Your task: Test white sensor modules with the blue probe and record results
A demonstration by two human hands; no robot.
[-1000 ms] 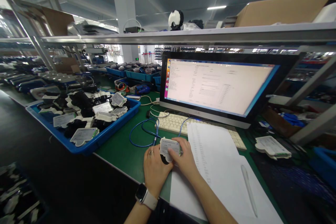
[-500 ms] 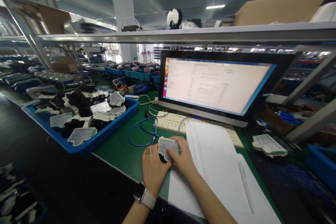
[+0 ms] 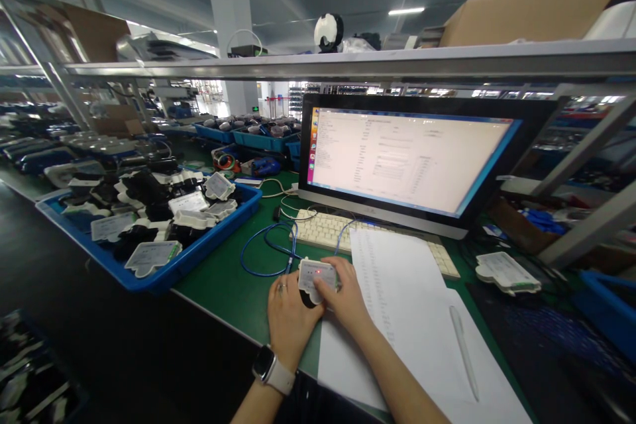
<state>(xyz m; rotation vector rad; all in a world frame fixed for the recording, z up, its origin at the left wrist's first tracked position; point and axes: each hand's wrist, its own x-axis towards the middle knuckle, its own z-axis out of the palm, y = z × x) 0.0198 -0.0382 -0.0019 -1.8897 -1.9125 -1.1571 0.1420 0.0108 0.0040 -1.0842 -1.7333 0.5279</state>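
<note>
Both my hands hold a small white device (image 3: pixel 315 274) on the green bench near its front edge. My left hand (image 3: pixel 287 315), with a ring and a smartwatch on the wrist, wraps its left side and underside. My right hand (image 3: pixel 344 298) grips its right side, fingers curled over the top. A small red light shows on the device's face. A blue cable (image 3: pixel 268 249) runs from its far edge and loops on the bench. A black part sits under the device between my hands.
A white keyboard (image 3: pixel 332 229) and a lit monitor (image 3: pixel 407 158) stand behind. Printed sheets (image 3: pixel 403 298) with a pen (image 3: pixel 463 351) lie to the right. A blue tray (image 3: pixel 199 253) of white and black devices sits left. Another white device (image 3: pixel 505 271) lies far right.
My hands and the device stay in place. A red light now shows on the device's face. The view has shifted slightly.
</note>
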